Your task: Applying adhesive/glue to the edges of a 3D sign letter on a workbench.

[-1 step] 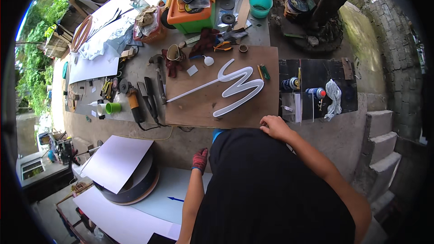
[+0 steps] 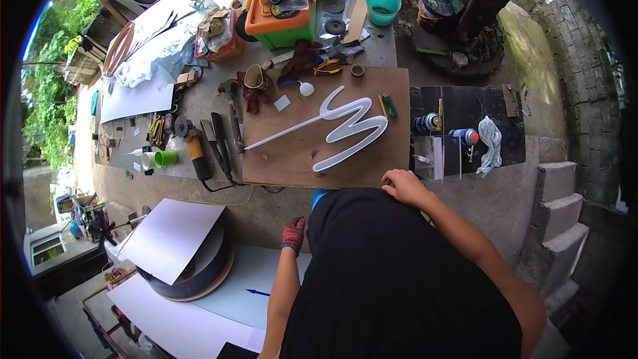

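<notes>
My right hand (image 2: 404,187) is bare and rests with bent, slightly parted fingers at the near edge of a brown board (image 2: 286,166), holding nothing. My left hand (image 2: 293,234), in a red and grey knit glove, hangs beside my body; its fingers look loosely curled and no object shows in them. On the board lies a white zigzag-shaped piece (image 2: 359,134) with a long straight stroke pointing left. Around it are a white square scrap (image 2: 282,103), a small white round-ended item (image 2: 306,89), a green-handled tool (image 2: 390,108) and orange-handled pliers (image 2: 327,67).
Left of the board lie a hammer (image 2: 234,110), an angle grinder (image 2: 197,157) and a green cup (image 2: 165,158). Behind stand an orange-lidded green box (image 2: 286,32) and a teal bucket (image 2: 383,8). Spray cans (image 2: 464,136) lie at right. Below left, a white sheet (image 2: 174,236) covers a round drum.
</notes>
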{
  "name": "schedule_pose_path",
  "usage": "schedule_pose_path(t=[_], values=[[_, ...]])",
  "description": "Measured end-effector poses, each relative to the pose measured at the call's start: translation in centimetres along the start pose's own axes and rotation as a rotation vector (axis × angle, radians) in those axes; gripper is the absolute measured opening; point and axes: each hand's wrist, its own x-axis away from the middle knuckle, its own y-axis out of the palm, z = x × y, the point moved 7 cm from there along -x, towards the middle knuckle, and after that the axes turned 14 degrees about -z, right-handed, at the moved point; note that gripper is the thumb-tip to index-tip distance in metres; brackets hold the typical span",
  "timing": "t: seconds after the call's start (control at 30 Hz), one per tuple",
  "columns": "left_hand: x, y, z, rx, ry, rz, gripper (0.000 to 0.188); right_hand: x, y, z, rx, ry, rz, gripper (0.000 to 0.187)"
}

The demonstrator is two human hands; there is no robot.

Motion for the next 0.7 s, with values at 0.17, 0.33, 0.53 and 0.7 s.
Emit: schedule_pose_path(t=[0.17,0.33,0.53,0.7], values=[[0.2,-1.1,2.1,0.012,0.067,0.038,0.038,-0.8,-2.4,-0.6,-0.091,-0.012,0.131,0.02],[0.5,-3.3,7.3,-0.023,0.103,0.087,0.034,-4.1,-8.7,-1.1,-0.193,0.005,0.366,0.02],[-0.9,-6.1,13.0,-0.046,0.232,0.163,0.028,-9.4,-14.4,-0.5,-0.306,0.061,0.492,0.022],[-2.2,-8.0,18.4,-0.097,0.309,0.188,0.026,-13.0,-15.5,1.2,-0.293,0.176,0.476,0.024]])
